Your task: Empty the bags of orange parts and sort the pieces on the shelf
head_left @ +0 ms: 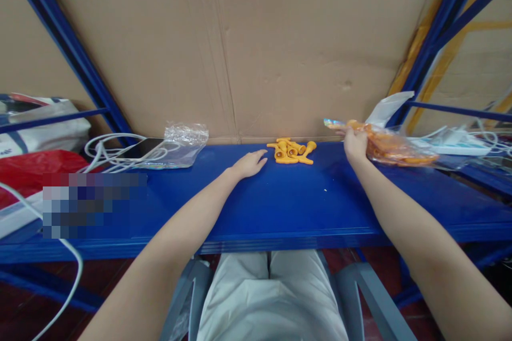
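Observation:
My left hand lies on the blue shelf top with its fingers stretched out and nothing in them. Just right of its fingertips is a small pile of yellow-orange plastic pieces; some have a round, cup-like end and others look like thin handles. Farther right, my right hand is closed on the left end of a clear plastic bag that holds more orange pieces. A colourful tip of the bag sticks out past the fingers, and part of the grip is hidden behind the hand.
Left on the blue surface lie a clear plastic pouch, coiled white cables and a red bag. White cables and a white item are at far right. Cardboard stands behind, between blue metal posts.

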`<action>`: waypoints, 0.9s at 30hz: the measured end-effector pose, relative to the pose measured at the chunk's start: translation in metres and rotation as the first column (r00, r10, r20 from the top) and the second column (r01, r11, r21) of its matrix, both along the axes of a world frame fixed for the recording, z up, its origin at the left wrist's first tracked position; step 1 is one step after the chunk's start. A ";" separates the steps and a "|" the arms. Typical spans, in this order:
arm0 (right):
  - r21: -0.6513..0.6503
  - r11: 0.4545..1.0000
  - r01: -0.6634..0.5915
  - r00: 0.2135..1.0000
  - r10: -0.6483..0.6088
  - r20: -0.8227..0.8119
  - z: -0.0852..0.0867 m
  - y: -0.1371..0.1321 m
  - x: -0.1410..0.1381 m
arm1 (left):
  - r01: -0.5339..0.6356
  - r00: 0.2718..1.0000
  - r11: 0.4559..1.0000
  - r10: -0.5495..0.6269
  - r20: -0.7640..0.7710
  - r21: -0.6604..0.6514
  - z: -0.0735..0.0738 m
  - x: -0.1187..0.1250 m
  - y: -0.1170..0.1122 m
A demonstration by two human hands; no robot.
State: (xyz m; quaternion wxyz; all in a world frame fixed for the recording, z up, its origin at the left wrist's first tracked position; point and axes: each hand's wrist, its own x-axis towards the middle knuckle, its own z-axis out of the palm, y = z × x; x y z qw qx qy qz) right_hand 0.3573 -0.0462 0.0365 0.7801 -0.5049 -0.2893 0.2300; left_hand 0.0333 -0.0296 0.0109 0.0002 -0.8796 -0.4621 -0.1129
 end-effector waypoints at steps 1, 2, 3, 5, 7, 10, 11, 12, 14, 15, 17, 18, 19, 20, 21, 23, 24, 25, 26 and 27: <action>0.023 1.000 -0.006 0.999 0.005 0.039 0.002 -0.003 -0.009 | 0.005 1.000 1.000 -0.005 0.001 0.003 0.000 0.000 0.000; 0.040 0.999 -0.027 0.998 0.025 0.050 0.005 -0.007 -0.019 | 0.008 1.000 1.000 -0.008 0.001 0.006 -0.001 0.000 0.001; 0.048 0.996 -0.073 0.996 0.070 0.058 0.007 -0.011 -0.028 | 0.008 1.000 1.000 -0.008 0.000 0.009 -0.001 0.000 0.001; 0.055 0.980 -0.190 0.979 0.184 0.089 0.013 -0.021 -0.046 | 0.002 1.000 1.000 -0.002 0.003 0.019 -0.002 -0.001 0.002; 0.062 0.955 -0.289 0.956 0.286 0.060 0.017 -0.031 -0.062 | -0.009 1.000 0.999 0.008 0.029 0.040 -0.003 -0.001 0.003; 0.059 0.902 -0.428 0.903 0.429 0.004 0.019 -0.042 -0.080 | -0.015 0.994 0.996 0.006 0.105 0.087 -0.003 -0.002 0.003; 0.061 0.884 -0.464 0.885 0.466 -0.016 0.019 -0.044 -0.085 | -0.013 0.992 0.994 -0.001 0.130 0.105 -0.003 -0.002 0.003; 0.059 0.864 -0.500 0.864 0.502 -0.030 0.018 -0.047 -0.089 | -0.009 0.989 0.992 -0.010 0.148 0.124 -0.002 -0.002 0.003; 0.040 0.820 -0.570 0.820 0.572 -0.037 0.015 -0.049 -0.096 | 0.002 0.987 0.987 -0.028 0.160 0.161 -0.001 -0.002 0.002; 0.016 0.796 -0.605 0.795 0.605 -0.031 0.013 -0.050 -0.099 | 0.010 0.988 0.984 -0.036 0.150 0.176 -0.001 -0.002 0.001; -0.048 0.753 -0.657 0.754 0.657 -0.015 0.010 -0.052 -0.102 | 0.035 0.993 0.982 -0.054 0.101 0.184 0.001 -0.001 -0.002; -0.076 0.740 -0.669 0.742 0.670 -0.008 0.008 -0.052 -0.104 | 0.045 0.996 0.983 -0.058 0.065 0.176 0.002 -0.001 -0.003; -0.098 0.733 -0.673 0.737 0.676 -0.001 0.007 -0.052 -0.104 | 0.042 0.999 0.986 -0.047 0.027 0.162 0.003 0.000 -0.006; -0.111 0.731 -0.673 0.735 0.678 0.009 0.006 -0.052 -0.104 | 0.022 1.000 0.989 -0.020 -0.012 0.148 0.004 0.001 -0.008; -0.116 0.734 -0.669 0.737 0.676 0.022 0.006 -0.051 -0.104 | -0.011 0.999 0.990 0.018 -0.051 0.140 0.006 0.002 -0.011; -0.118 0.744 -0.658 0.744 0.666 0.057 0.005 -0.050 -0.101 | -0.088 0.988 0.985 0.106 -0.115 0.148 0.010 0.006 -0.016; -0.115 0.753 -0.648 0.750 0.657 0.074 0.005 -0.048 -0.100 | -0.116 0.980 0.980 0.139 -0.139 0.162 0.013 0.007 -0.019; -0.109 0.763 -0.637 0.759 0.645 0.086 0.005 -0.047 -0.098 | -0.135 0.975 0.975 0.163 -0.155 0.176 0.015 0.009 -0.022; -0.097 0.776 -0.623 0.771 0.630 0.090 0.004 -0.046 -0.096 | -0.150 0.970 0.970 0.182 -0.163 0.190 0.018 0.011 -0.025; -0.083 0.790 -0.608 0.785 0.614 0.086 0.004 -0.044 -0.095 | -0.166 0.965 0.965 0.201 -0.166 0.203 0.021 0.012 -0.027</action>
